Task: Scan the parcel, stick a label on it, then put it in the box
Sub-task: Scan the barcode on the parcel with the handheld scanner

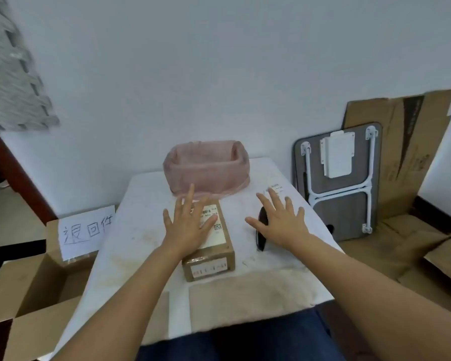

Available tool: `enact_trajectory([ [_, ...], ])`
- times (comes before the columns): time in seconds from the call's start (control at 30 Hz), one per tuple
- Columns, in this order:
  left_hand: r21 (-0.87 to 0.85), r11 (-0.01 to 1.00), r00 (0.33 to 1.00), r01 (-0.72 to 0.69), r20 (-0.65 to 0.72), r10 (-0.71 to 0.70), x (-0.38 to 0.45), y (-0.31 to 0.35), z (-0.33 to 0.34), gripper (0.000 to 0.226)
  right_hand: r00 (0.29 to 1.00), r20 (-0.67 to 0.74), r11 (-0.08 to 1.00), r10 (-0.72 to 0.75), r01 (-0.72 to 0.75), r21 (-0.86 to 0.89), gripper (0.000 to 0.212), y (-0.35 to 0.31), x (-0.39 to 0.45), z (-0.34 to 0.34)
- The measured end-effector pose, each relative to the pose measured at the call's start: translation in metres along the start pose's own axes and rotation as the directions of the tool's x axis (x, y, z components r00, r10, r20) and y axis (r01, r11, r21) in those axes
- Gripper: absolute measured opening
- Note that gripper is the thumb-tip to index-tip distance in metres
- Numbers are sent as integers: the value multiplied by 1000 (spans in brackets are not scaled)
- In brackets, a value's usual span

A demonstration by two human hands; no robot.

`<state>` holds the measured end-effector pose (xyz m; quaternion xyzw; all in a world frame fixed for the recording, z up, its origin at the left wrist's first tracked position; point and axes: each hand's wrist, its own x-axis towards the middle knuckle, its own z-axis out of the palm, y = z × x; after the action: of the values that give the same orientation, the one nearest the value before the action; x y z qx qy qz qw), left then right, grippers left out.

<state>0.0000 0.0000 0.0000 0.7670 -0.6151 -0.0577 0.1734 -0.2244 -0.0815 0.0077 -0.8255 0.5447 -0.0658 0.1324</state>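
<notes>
Head cam: parcel on the table, both hands spread

Pink basket (206, 166) at the table's (141, 230) far edge, contents hidden. Open cardboard box (37, 285) on the left looks empty. Left hand (186, 225) lies flat, fingers spread, on the parcel (214, 246). Right hand (281, 222), fingers splayed, covers the black scanner (261, 238), gripping nothing.

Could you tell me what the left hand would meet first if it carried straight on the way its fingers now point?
Probably the pink lined basket: the left hand lies spread over the parcel, fingers aimed at the basket's near wall just beyond. How high the hand sits is unclear from this single view.
</notes>
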Motion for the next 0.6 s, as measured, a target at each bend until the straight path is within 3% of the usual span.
enact_trajectory([
  [0.13,-52,998,998,28,-62,-31,-23,6,7,60,998,-40,995,51,-54,-84,101,20,-22,10],
  [0.3,-120,992,995,34,-86,-44,-35,11,14,60,992,39,993,117,-118,17,108,32,-35,20],
  [0.47,-164,983,992,76,-83,-90,-43,6,15,61,991,42,992,128,-128,14,69,27,-42,21],
  [0.53,-193,977,991,92,-75,-108,-44,5,15,62,989,1,980,145,-144,134,47,16,-41,17],
  [0.6,-224,969,989,108,-78,-128,-45,4,17,64,986,-27,929,167,-148,338,41,-1,-35,8],
])
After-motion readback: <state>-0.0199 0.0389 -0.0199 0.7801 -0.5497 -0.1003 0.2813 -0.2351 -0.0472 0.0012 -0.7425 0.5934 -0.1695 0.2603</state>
